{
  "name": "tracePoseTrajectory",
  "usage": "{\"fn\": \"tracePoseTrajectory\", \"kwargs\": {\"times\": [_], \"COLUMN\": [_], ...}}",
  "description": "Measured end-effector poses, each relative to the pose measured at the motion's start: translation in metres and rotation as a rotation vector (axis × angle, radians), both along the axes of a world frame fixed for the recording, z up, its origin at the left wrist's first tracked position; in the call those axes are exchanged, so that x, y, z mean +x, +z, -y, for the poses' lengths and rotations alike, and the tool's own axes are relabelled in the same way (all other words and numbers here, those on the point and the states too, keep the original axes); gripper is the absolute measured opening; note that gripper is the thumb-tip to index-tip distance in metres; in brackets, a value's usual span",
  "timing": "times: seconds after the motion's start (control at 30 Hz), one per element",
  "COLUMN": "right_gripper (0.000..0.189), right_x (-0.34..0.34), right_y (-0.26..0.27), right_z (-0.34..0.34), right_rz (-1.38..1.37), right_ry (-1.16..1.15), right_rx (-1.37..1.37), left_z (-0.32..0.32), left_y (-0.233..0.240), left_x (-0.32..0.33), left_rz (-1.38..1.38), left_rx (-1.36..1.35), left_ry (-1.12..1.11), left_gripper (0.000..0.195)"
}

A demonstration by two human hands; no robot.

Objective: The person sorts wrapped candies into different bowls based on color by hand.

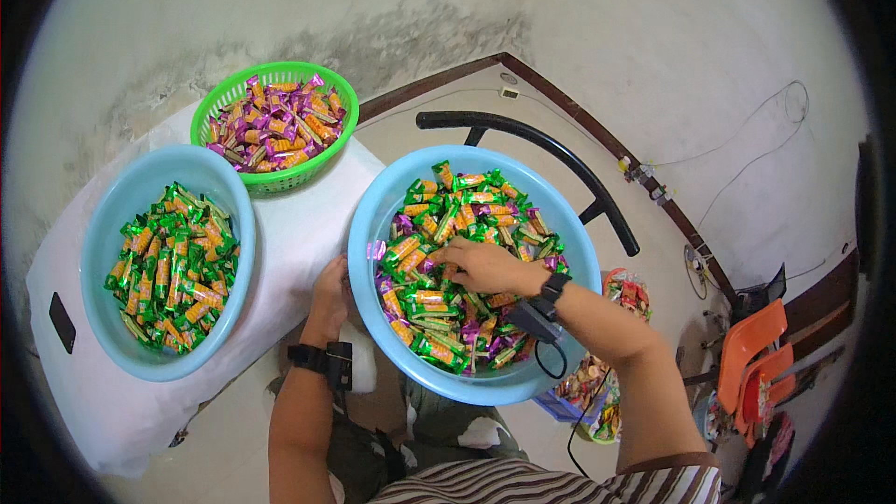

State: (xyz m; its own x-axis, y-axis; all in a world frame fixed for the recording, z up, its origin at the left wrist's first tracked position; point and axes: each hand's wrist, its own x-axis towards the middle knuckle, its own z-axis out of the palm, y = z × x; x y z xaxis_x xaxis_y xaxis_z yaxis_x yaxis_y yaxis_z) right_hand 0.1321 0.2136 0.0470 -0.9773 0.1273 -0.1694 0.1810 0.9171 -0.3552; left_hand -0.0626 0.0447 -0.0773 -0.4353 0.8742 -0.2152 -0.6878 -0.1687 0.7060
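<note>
A light blue plastic basin (579, 238) full of wrapped snack pieces is in front of me, over my lap. Most wrappers in it are green and orange (434, 350); purple ones (386, 285) are mixed among them. My right hand (490, 266) is inside this basin with bent fingers touching the wrapped pieces; whether it pinches one is hidden. At the basin's left side is my left hand (332, 294), close against the outer wall, its fingers mostly out of sight. On the white-covered table, a second light blue basin (105, 224) holds green-wrapped pieces (175, 266).
A green plastic basket (297, 175) of purple-wrapped pieces stands at the table's back. A dark phone-like slab (62, 322) lies on the white table covering (294, 245). Beyond the basin curves a black bar (560, 143). Crates of packets (581, 392) and an orange chair (752, 350) are rightward.
</note>
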Motion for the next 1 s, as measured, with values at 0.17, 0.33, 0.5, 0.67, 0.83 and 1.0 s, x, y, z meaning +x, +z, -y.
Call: {"fn": "tracePoseTrajectory", "kwargs": {"times": [0.17,0.33,0.5,0.67,0.83,1.0], "right_gripper": [0.021,0.028,0.022,0.019,0.047,0.032], "right_x": [-0.022,-0.048,-0.105,-0.197,-0.231,-0.177], "right_y": [-0.034,0.015,0.064,0.057,0.047,0.038], "right_z": [-0.016,-0.010,-0.031,-0.030,-0.028,-0.043], "right_rz": [-0.073,0.404,0.563,0.026,-0.375,-0.250], "right_ry": [0.116,0.136,-0.038,-0.101,-0.278,-0.123], "right_rx": [0.422,0.317,-0.437,-0.699,-0.731,-0.587], "left_z": [0.002,0.004,0.000,-0.006,-0.003,0.002], "left_y": [0.019,0.016,-0.005,-0.009,-0.012,-0.012], "left_x": [0.004,0.007,-0.003,0.001,-0.006,-0.014], "left_rz": [-0.084,-0.008,0.064,0.120,0.151,0.069], "left_rx": [0.038,0.059,-0.051,0.003,-0.014,-0.004], "left_ry": [-0.076,0.043,0.082,0.062,0.046,0.100], "left_gripper": [0.033,0.034,0.024,0.024,0.025,0.031]}}
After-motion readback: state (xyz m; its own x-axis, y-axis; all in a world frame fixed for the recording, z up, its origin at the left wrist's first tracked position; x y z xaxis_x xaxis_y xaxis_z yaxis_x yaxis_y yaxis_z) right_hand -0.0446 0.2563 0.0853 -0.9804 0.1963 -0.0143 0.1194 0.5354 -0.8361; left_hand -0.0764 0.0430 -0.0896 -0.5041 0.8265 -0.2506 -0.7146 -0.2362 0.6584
